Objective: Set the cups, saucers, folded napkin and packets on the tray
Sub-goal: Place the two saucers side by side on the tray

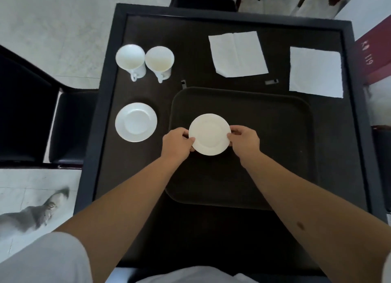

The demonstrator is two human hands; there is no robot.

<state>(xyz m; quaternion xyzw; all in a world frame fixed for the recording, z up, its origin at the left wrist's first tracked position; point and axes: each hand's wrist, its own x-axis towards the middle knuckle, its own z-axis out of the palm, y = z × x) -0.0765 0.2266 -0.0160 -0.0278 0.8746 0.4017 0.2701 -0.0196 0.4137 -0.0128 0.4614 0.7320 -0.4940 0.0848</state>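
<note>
Both hands, left hand point(176, 143) and right hand point(245, 142), fingers curled on opposite rims of saucer point(209, 134), over the near-left of tray point(275, 113); best lowered level, released together, leaving room for second saucer point(136, 122)

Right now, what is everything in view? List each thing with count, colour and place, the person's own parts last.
table: one, black, under everything
tray: one, dark brown, near middle of table
saucers: two, white; one held over the tray's left part, one on the table left of the tray
cups: two, white, far left, side by side
napkins: two, white, far right, flat
small dark items: two, beyond the tray, too small to identify
chair: one, black, left of table
left hand: grips held saucer's left rim
right hand: grips its right rim
</note>
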